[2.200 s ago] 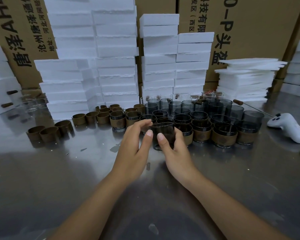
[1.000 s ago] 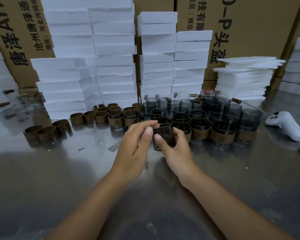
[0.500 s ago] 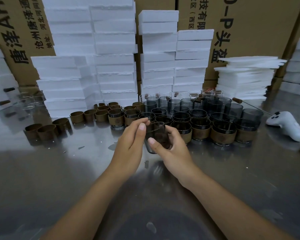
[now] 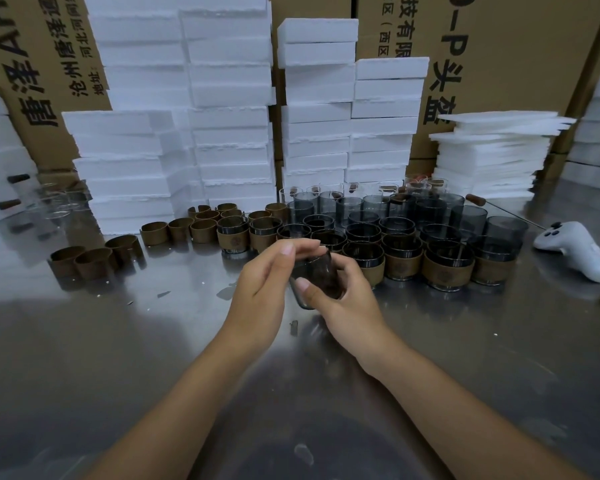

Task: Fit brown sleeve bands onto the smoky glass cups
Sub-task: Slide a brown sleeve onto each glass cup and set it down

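A smoky glass cup (image 4: 317, 277) is lifted and tilted just above the steel table (image 4: 118, 341), in front of the cup cluster. My right hand (image 4: 340, 299) grips it from the right with thumb across its front. My left hand (image 4: 267, 282) holds its rim from the left with curled fingers. No band shows on this cup. Behind stand several cups wearing brown sleeve bands (image 4: 445, 268) and several bare smoky cups (image 4: 468, 216). Loose brown bands (image 4: 155, 233) lie in a row to the left.
Stacks of white foam blocks (image 4: 229, 109) and thin foam sheets (image 4: 496, 154) line the back, before cardboard boxes (image 4: 499, 46). A white controller (image 4: 572, 249) lies at the right. Clear glasses (image 4: 59, 202) sit far left. Small debris specks dot the table.
The cup has been lifted off the table and tipped toward me, its mouth turned left. Both hands have closed around it and drawn slightly nearer.
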Motion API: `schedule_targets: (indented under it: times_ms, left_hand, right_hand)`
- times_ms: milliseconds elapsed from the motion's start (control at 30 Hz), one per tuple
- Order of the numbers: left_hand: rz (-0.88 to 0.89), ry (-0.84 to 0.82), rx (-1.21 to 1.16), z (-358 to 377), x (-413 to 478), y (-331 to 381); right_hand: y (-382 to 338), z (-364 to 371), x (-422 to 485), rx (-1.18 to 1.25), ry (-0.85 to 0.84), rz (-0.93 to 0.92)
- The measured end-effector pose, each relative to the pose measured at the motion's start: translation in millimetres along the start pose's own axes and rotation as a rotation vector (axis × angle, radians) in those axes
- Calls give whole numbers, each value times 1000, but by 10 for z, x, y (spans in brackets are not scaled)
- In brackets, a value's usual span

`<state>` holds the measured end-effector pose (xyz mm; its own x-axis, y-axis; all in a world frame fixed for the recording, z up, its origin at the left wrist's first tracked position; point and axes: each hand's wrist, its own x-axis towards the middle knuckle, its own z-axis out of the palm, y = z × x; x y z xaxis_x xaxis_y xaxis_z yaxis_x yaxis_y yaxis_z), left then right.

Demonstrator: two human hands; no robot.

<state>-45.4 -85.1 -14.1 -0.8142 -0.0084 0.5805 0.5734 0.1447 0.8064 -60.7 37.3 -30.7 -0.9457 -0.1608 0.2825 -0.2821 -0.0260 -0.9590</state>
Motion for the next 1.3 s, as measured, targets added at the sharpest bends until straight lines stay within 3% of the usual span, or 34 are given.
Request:
schedule_targets:
  times_ms: [300, 567, 800, 967, 1100, 1300]
  left_hand:
    - [-48, 104, 40, -54, 27, -51]
    - [-129, 107, 19, -59, 32, -73]
    - [-386, -12, -136, -40, 48, -106]
    - [-377, 7, -191, -63, 43, -140]
    - [-342, 95, -186, -68, 54, -117]
    - [-287, 143, -44, -77, 40, -128]
  right_hand:
    - [13, -23, 59, 22, 154, 50]
    - [-7, -11, 32, 23, 110, 28]
    - [-30, 33, -23, 0, -45, -11]
    - [-61, 40, -23, 59, -68, -9]
    - [-99, 45, -9, 106, -67, 120]
    - [-104, -84, 77, 349, 102, 419]
